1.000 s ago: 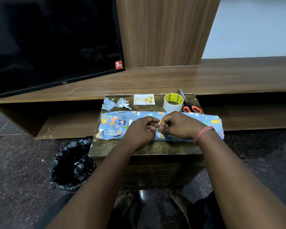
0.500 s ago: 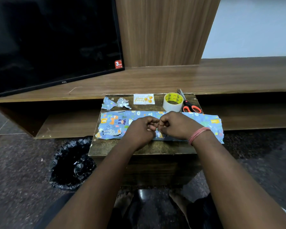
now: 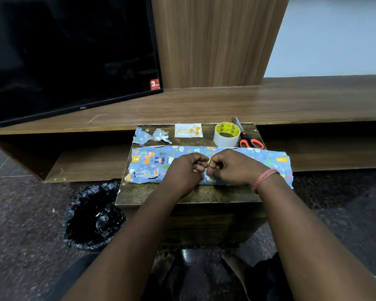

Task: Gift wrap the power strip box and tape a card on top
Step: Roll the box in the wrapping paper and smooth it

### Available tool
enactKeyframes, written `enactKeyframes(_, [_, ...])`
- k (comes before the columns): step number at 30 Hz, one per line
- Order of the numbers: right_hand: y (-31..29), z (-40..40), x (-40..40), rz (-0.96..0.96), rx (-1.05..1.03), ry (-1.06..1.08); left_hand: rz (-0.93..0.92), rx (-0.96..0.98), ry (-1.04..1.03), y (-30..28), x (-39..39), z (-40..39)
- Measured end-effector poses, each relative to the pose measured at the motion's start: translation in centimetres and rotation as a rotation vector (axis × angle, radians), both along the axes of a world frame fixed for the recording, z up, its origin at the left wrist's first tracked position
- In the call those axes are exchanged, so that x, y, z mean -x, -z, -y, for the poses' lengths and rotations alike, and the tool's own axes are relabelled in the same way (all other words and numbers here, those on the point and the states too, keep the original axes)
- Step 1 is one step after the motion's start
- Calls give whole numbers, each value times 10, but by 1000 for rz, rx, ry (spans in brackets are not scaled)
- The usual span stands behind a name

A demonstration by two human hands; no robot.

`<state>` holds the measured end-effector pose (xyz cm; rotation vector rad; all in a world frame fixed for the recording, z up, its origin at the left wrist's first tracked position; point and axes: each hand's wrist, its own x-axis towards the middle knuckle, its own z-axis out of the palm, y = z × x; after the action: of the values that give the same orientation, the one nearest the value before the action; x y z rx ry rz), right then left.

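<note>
Head view: both hands on wrapped box [image 3: 148, 168] mid-table [image 3: 182, 197]. Left hand [image 3: 186, 170] and right hand [image 3: 232, 168] curled, knuckles nearly touching; I read them as pinching something small over seam, can't tell what. Card [image 3: 188, 130], tape [image 3: 226, 135], scissors [image 3: 249, 141] parked behind box, within reach. Box right end overhangs table edge; free strip in front.

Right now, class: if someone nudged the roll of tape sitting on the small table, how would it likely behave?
The tape roll lies flat on its side beside the scissors, so a nudge would probably slide it, not roll it. It looks like a hollow ring, so likely light for its size. Stood on edge, it would probably roll off the small table.
</note>
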<state>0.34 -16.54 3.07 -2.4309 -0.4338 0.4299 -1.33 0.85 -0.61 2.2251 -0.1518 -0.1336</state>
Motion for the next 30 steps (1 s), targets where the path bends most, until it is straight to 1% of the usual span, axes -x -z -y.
enactKeyframes(4, [1, -4, -1, 17, 35, 16, -5, 5, -3, 0, 0, 0])
enactKeyframes(10, [6, -5, 1, 142, 58, 29, -6, -8, -2, -2, 0, 1])
enactKeyframes(16, [8, -5, 5, 197, 65, 40, -7, -21, -12, -3, 0, 0])
enactKeyframes(22, [12, -10, 7, 192, 54, 151, -3, -9, -33, -3, -1, 2])
enactKeyframes(28, [8, -15, 2, 114, 106, 233, -19, 28, -32, -2, -2, 1])
enactKeyframes(30, [4, -15, 1, 92, 86, 255, -23, 58, -29, -2, -1, 0])
